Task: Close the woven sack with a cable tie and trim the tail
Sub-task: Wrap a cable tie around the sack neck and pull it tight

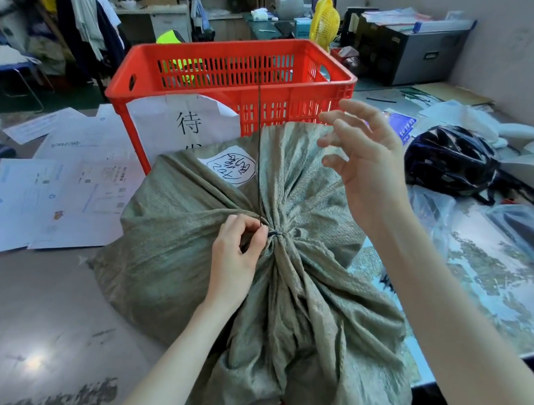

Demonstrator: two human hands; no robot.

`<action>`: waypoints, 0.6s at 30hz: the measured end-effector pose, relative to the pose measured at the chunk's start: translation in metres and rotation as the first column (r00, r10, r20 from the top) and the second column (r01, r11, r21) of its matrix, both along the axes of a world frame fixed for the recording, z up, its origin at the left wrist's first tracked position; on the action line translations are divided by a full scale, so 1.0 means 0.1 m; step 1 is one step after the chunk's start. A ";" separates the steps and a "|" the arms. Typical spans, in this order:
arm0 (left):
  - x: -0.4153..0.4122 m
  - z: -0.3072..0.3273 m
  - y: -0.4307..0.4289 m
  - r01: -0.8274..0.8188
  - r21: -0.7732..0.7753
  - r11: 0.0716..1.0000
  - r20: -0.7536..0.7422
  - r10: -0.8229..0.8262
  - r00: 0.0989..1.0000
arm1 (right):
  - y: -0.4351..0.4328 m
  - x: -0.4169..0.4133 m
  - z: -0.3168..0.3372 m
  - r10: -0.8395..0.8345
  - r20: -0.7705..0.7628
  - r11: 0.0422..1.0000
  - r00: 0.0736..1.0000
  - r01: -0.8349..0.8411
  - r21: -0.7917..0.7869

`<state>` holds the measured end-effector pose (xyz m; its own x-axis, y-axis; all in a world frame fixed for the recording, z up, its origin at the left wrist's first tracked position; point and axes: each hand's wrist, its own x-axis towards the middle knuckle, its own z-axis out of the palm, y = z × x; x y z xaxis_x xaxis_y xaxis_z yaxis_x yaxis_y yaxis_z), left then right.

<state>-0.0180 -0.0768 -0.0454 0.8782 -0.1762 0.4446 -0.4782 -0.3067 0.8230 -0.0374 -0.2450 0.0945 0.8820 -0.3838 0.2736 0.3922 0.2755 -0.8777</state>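
Observation:
A grey-green woven sack (185, 242) lies in front of me, its mouth gathered into a tight neck. A black cable tie (274, 234) circles that neck, and its long thin tail (258, 153) stands straight up past a white handwritten label. My left hand (237, 252) pinches the tie where the tail leaves the neck. My right hand (362, 160) hovers above the sack to the right of the tail, fingers spread, holding nothing.
A red slatted crate (230, 61) with a paper sign stands just behind the sack. Loose printed sheets (58, 181) cover the floor at left. A black helmet (451, 158) and plastic bags lie on the glass table (501, 294) at right. A person stands far back left.

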 end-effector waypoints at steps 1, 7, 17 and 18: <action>0.00 -0.01 0.00 -0.003 -0.011 1.000 -0.007 0.003 1.000 | 0.00 0.00 -0.04 -0.010 -0.027 0.999 1.000 0.009 -0.031; 0.00 -0.07 0.00 -0.034 -0.028 0.999 -0.013 0.034 0.999 | -0.18 -0.03 -0.42 -0.070 -0.213 0.967 0.974 0.014 -0.254; 0.03 -0.20 0.01 -0.036 -0.055 0.998 -0.032 0.035 0.999 | -1.17 -0.32 -1.43 -0.577 -0.425 0.750 0.697 0.247 -0.613; 0.03 -0.21 0.01 -0.035 -0.054 0.998 -0.025 0.034 0.999 | -1.27 -0.38 -1.51 -0.628 -0.430 0.707 0.649 0.244 -0.664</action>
